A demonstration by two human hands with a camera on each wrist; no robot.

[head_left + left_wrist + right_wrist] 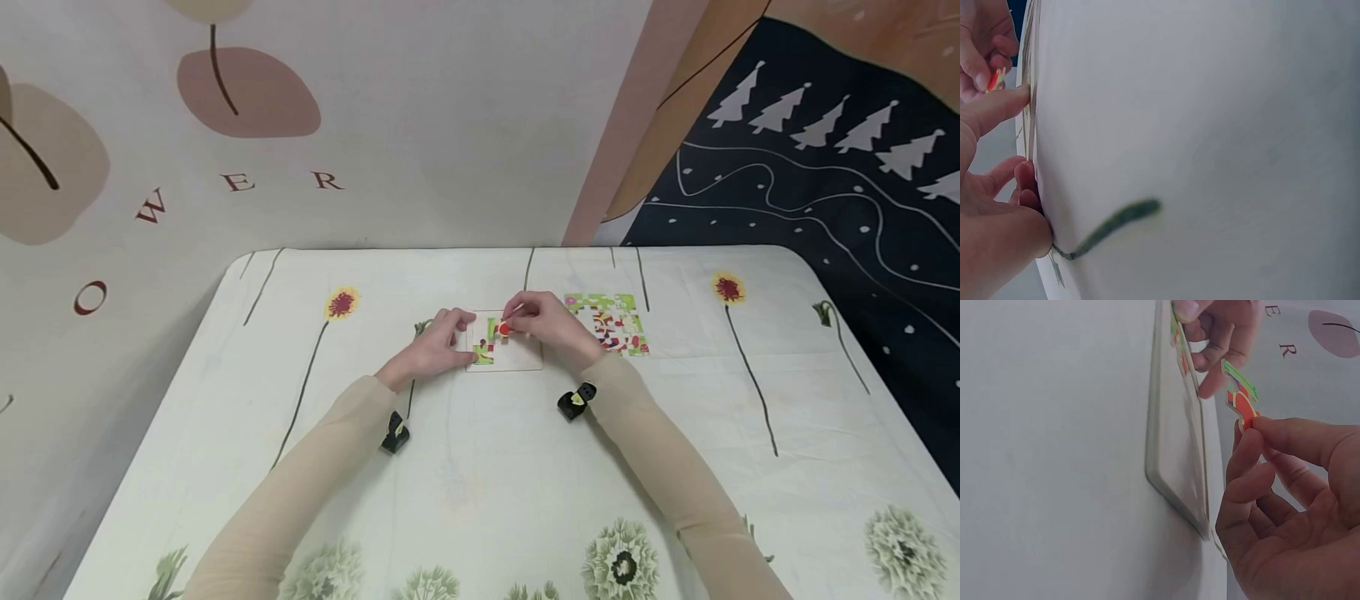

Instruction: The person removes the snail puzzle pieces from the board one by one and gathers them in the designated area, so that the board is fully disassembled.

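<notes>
A pale puzzle board (517, 358) with a thin rim lies on the table. Several green and red jigsaw pieces (483, 355) sit along its left part. My left hand (431, 346) rests at the board's left edge, thumb and fingers spread apart; the thumb touches the lower left corner beside the pieces. Above the board, my right hand (547, 321) pinches a red and green jigsaw piece (1244, 406) between thumb and index finger. In the right wrist view this piece is lifted clear of the board, and the other fingers curl below it.
To the right of the board lies a colourful square (603, 302) with a green border and several loose-looking pieces on it, partly behind my right hand. A white flower-print cloth (480, 467) covers the table. Behind its far edge stands a printed curtain-like backdrop (450, 183).
</notes>
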